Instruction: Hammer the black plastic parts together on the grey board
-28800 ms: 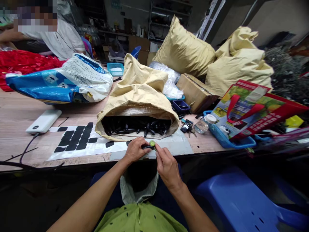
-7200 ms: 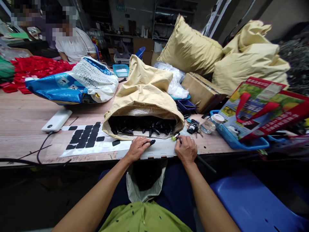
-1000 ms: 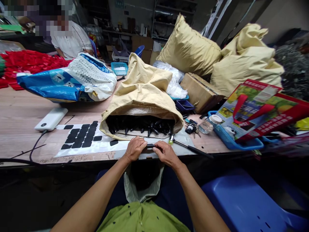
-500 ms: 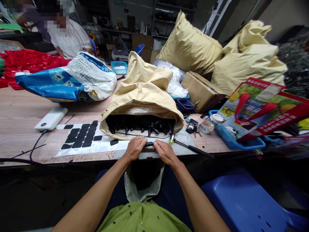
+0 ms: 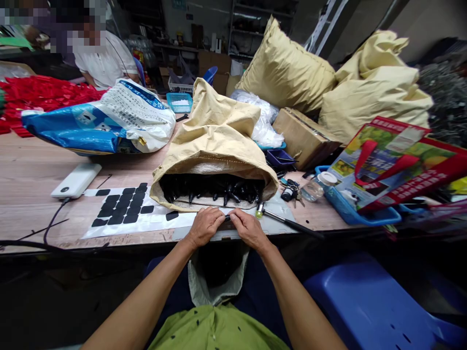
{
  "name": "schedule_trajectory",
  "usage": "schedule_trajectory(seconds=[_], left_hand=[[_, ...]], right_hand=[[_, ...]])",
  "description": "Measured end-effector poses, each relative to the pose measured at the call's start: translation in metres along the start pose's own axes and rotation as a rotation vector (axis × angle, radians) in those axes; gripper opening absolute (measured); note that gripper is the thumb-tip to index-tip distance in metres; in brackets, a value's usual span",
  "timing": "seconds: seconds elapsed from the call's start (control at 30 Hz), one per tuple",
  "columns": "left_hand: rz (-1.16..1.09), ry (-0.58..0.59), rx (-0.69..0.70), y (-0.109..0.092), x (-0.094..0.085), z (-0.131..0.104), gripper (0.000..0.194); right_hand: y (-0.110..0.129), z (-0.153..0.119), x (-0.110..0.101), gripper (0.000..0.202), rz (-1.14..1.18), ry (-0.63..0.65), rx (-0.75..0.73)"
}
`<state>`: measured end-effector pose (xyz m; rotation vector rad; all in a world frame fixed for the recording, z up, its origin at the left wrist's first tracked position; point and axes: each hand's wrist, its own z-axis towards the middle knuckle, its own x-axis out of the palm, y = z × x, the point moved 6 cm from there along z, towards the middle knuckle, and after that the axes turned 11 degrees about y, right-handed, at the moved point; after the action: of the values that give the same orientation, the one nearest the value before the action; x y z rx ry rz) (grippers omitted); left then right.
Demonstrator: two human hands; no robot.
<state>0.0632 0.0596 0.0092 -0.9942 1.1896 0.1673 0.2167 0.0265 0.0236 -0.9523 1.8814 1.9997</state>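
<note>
Small black piece (image 5: pixel 227 218): sitting between the two hands, over the front edge of the table (image 5: pixel 314 221); the fingers are hiding most of it from me.
Left hand (image 5: pixel 206 226): closing thumb and fingers on one end.
Right hand (image 5: pixel 250 227): pinching the other end, its fingertips almost meeting the left's.
Weight: looking light, I am judging, each end asking only for a fingertip pinch.
Body: seeming stiff and hardly fragile; material, I cannot tell.
Surface: probably running smooth, so perhaps slipping under a loose pinch.
Best hold: gripping close to both ends, thumbs on the near side, leaving the middle free.
Cream sack (image 5: pixel 219 159): gaping just beyond the hands, showing dark pieces (image 5: pixel 226 192) inside.
Hammer (image 5: pixel 299 227): lying beside the right hand, its handle poking past the table edge.
</note>
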Motion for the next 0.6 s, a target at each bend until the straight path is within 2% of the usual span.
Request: schedule_trajectory(seconds=[0.07, 0.2, 0.37, 0.6], left_hand=[[0.036, -0.009, 0.019, -0.001, 0.002, 0.0, 0.041], [0.047, -0.048, 0.063, -0.001, 0.005, -0.001, 0.04], [0.012, -0.072, 0.104, -0.001, 0.006, -0.004, 0.039], [0.039, -0.103, 0.08, -0.003, 0.003, -0.005, 0.037]], right_hand=[[-0.004, 0.002, 0.001, 0.027, 0.196, 0.013, -0.026], [-0.017, 0.006, 0.008, 0.031, 0.536, 0.03, 0.077], [-0.016, 0.006, 0.013, 0.036, 0.597, 0.012, 0.103], [-0.016, 0.005, 0.015, 0.042, 0.739, 0.065, 0.133]])
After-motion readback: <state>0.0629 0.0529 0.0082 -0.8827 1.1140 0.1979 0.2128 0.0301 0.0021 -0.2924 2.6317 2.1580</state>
